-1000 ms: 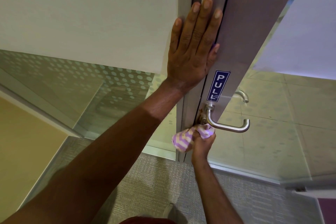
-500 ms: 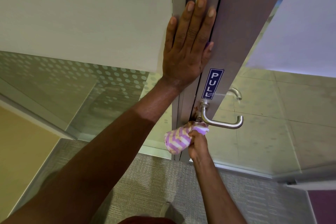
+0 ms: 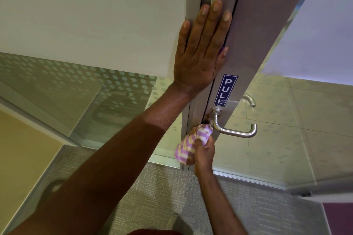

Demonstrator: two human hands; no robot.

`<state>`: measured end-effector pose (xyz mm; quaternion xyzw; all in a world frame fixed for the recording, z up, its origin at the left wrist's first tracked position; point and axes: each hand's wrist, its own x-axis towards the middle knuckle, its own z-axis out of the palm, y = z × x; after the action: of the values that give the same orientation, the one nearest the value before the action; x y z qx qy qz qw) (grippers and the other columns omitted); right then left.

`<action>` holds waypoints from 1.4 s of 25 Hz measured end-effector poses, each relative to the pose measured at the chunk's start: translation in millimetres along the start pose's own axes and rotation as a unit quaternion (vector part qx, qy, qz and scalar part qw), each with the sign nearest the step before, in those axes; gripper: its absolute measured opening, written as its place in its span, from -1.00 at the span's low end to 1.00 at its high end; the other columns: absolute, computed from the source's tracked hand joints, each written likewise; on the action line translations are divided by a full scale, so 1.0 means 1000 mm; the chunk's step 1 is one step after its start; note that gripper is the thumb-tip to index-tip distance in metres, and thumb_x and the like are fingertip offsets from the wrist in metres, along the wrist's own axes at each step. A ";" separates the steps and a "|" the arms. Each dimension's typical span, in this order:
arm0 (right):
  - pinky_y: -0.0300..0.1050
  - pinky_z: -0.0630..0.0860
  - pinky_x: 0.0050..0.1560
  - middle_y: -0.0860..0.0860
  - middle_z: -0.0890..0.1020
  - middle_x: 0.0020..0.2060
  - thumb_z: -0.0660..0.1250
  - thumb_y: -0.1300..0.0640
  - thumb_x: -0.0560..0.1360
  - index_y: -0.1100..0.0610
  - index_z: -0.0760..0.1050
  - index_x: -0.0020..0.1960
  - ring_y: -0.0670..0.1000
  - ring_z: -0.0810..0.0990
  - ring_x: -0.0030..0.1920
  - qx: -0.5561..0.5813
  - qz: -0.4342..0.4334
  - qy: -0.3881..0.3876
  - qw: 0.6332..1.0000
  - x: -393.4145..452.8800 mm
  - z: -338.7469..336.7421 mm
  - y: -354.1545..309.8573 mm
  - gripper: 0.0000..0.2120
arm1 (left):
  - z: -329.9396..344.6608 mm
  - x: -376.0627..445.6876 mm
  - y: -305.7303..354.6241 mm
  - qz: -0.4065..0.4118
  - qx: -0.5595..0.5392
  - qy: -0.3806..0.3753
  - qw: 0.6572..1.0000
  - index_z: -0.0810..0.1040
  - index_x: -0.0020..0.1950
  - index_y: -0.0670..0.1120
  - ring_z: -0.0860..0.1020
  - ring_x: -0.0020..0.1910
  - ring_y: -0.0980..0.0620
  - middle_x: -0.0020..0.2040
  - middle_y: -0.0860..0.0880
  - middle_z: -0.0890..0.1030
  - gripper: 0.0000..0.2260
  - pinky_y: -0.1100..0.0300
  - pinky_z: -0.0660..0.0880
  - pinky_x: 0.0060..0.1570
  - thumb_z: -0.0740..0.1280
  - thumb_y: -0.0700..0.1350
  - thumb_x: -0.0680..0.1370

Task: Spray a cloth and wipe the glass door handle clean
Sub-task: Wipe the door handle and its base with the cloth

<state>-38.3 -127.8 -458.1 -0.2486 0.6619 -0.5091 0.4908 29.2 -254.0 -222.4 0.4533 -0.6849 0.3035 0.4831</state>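
A brushed-metal lever handle (image 3: 236, 131) sticks out from the glass door's metal stile (image 3: 248, 44), under a blue PULL sticker (image 3: 225, 89). My right hand (image 3: 204, 153) grips a bunched purple-and-yellow striped cloth (image 3: 191, 143) and holds its top end against the base of the handle by the door edge. My left hand (image 3: 202, 51) lies flat with straight fingers on the stile and frame above the sticker. No spray bottle is in view.
A second lever handle (image 3: 249, 99) shows through the glass on the door's far side. Frosted dotted glass panels (image 3: 114, 82) flank the door on the left. Grey carpet (image 3: 156, 196) and a shoe tip (image 3: 172, 221) lie below.
The cloth and my right hand have shifted slightly down and left along the handle's base. My left hand keeps its flat press on the door.
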 end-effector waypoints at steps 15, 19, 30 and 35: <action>0.15 0.62 0.24 0.05 0.69 0.16 0.27 0.24 0.53 0.16 0.51 0.40 0.09 0.66 0.16 -0.070 -0.136 0.033 0.988 -0.018 0.007 -0.031 -0.56 | 0.000 0.001 0.001 -0.002 0.006 -0.006 1.000 0.51 0.43 -0.23 0.33 0.46 -0.19 0.41 -0.27 0.54 -0.56 -0.18 0.28 0.47 0.28 -0.04 0.61; 0.20 0.64 0.11 0.07 0.70 0.07 0.21 0.06 0.46 0.14 0.53 0.34 0.14 0.68 0.06 -0.101 -0.168 0.032 0.980 -0.019 0.007 -0.029 -0.52 | 0.000 0.002 0.000 -0.004 0.009 -0.001 1.000 0.52 0.43 -0.22 0.34 0.45 -0.18 0.40 -0.26 0.55 -0.56 -0.18 0.30 0.46 0.27 -0.03 0.60; 0.09 0.64 0.06 0.14 0.69 0.07 0.23 0.18 0.50 0.23 0.50 0.35 0.15 0.66 0.05 -0.103 -0.202 0.017 0.974 -0.015 0.002 -0.027 -0.56 | 0.002 0.001 0.001 -0.002 0.007 0.003 1.000 0.54 0.42 -0.20 0.37 0.44 -0.18 0.38 -0.25 0.56 -0.55 -0.16 0.30 0.45 0.29 -0.03 0.58; 0.06 0.63 0.06 0.11 0.70 0.09 0.25 0.18 0.50 0.17 0.49 0.40 0.12 0.66 0.07 -0.118 -0.188 0.038 0.974 -0.009 0.009 -0.014 -0.54 | 0.003 0.001 0.000 0.000 0.004 0.003 1.000 0.53 0.41 -0.21 0.35 0.44 -0.18 0.38 -0.26 0.56 -0.55 -0.17 0.30 0.44 0.28 -0.03 0.58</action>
<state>-29.1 -129.0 -441.8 -0.4053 0.6771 -0.5195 0.3277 28.2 -256.5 -222.8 0.4541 -0.6821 0.3081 0.4834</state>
